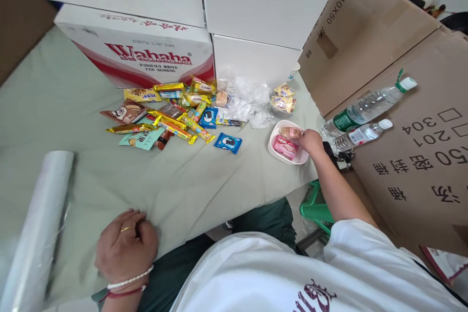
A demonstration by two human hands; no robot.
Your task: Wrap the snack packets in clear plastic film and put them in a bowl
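My right hand [310,142] reaches to a small white plastic bowl [274,151] on the cloth-covered table. Its fingertips are closed on a brown snack in a clear wrapper [290,133], at the far side of the bowl. A pink nabati wafer packet [284,147] lies in the bowl just below that snack. My left hand [127,243], with a ring and bracelets, rests on the cloth near the front edge, its fingers curled in and nothing visible in them.
Several wrapped snacks [171,126] lie heaped before a Wahaha carton [146,53]. Crumpled clear plastic [244,100] and a bowl with yellow packets [283,103] stand behind. Two water bottles [360,112] are at right by a cardboard box [413,156]. A plastic film roll [40,224] lies left.
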